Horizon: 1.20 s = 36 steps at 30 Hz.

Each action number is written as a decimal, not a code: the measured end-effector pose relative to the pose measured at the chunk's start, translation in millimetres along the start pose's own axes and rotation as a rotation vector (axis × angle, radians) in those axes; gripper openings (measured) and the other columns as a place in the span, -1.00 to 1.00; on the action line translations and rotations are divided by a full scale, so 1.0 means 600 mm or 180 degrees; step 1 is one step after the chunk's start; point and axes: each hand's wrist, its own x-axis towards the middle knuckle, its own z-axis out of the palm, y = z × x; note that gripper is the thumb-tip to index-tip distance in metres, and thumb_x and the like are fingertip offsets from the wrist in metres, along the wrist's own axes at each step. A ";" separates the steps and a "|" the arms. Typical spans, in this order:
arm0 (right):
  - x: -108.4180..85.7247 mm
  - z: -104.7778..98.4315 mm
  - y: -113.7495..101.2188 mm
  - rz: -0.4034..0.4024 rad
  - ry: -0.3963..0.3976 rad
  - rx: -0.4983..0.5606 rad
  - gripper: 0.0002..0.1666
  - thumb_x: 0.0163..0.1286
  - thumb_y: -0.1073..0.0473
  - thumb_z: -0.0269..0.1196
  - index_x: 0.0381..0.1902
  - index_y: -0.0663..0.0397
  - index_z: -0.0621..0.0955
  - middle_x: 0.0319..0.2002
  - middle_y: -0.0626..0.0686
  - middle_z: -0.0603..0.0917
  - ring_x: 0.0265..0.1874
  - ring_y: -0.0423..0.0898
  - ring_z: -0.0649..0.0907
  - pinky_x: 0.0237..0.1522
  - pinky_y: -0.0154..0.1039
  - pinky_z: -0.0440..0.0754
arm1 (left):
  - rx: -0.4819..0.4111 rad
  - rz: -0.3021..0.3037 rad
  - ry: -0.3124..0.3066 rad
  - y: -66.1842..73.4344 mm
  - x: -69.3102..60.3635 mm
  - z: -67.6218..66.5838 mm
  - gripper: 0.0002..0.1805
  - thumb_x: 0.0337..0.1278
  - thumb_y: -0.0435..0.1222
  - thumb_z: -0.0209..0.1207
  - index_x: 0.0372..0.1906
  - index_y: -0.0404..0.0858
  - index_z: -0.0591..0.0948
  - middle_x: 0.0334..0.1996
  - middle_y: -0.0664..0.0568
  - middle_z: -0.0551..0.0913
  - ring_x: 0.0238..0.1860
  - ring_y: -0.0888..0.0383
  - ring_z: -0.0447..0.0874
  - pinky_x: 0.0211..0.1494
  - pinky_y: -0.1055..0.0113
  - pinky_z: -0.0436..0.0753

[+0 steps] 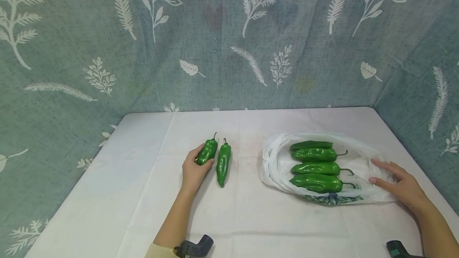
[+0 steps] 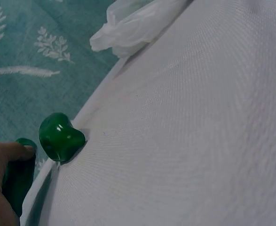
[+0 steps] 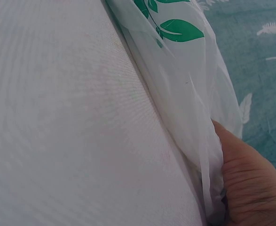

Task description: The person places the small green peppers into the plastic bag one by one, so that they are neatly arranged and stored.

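My left hand (image 1: 193, 170) holds a green chili pepper (image 1: 208, 152) between thumb and fingers at the left of the table, its stem pointing away. Right beside it lies a second green pepper (image 1: 223, 166), also seen as a shiny green pepper (image 2: 60, 139) in the left wrist view. To the right, a white plastic bag (image 1: 274, 164) lies on its side, with several green peppers (image 1: 315, 168) in a row in its opening. My right hand (image 1: 407, 186) rests on the bag's right end, thumb and fingers spread. In the right wrist view the thumb (image 3: 250, 176) touches the plastic.
A white cloth (image 1: 247, 218) covers the table. Teal fabric (image 1: 222, 71) with white leaf prints hangs behind and along both sides. Dark wrist devices (image 1: 195, 246) sit at both forearms near the front edge.
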 end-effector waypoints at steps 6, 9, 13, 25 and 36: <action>-0.001 -0.001 0.001 -0.0033 0.0003 -0.0026 -0.15 0.28 -0.06 0.27 0.44 -0.05 0.19 0.40 0.51 -0.12 0.33 0.54 -0.18 0.19 0.52 -0.18 | -0.0156 0.0022 -0.0060 0.027 -0.008 0.004 -0.32 -0.01 -0.29 0.32 0.30 -0.12 0.41 0.23 -0.07 0.41 0.25 -0.07 0.34 0.27 -0.06 0.39; -0.002 -0.003 0.001 -0.0049 0.0012 -0.0014 -0.15 0.28 -0.05 0.27 0.43 -0.04 0.19 0.39 0.52 -0.10 0.33 0.54 -0.16 0.20 0.51 -0.17 | -0.0204 0.0063 -0.0117 0.040 -0.011 0.007 -0.33 -0.02 -0.29 0.32 0.29 -0.11 0.42 0.22 -0.05 0.43 0.22 -0.04 0.36 0.26 -0.03 0.40; -0.004 -0.004 0.001 -0.0058 0.0005 -0.0017 -0.15 0.28 -0.04 0.27 0.43 -0.03 0.19 0.39 0.53 -0.08 0.33 0.55 -0.14 0.20 0.51 -0.16 | -0.0267 0.0140 -0.0115 0.053 -0.013 0.010 -0.33 -0.04 -0.32 0.33 0.28 -0.12 0.44 0.20 -0.04 0.45 0.19 -0.02 0.39 0.24 -0.01 0.42; -0.006 -0.001 0.000 -0.0016 0.0026 0.0047 -0.15 0.27 -0.02 0.28 0.44 -0.05 0.19 0.40 0.51 -0.10 0.34 0.53 -0.17 0.23 0.48 -0.20 | -0.0332 0.0254 -0.0230 0.090 -0.006 0.006 -0.36 -0.02 -0.32 0.33 0.26 -0.09 0.46 0.15 0.01 0.48 0.14 0.04 0.42 0.20 0.05 0.47; -0.003 -0.001 -0.002 -0.0013 -0.0005 0.0084 -0.15 0.28 -0.04 0.27 0.44 -0.08 0.19 0.41 0.49 -0.15 0.34 0.52 -0.21 0.20 0.51 -0.22 | -0.0390 0.0266 -0.0320 0.132 0.005 0.024 -0.33 -0.05 -0.31 0.35 0.27 -0.06 0.46 0.17 0.03 0.48 0.06 0.02 0.46 0.08 0.04 0.56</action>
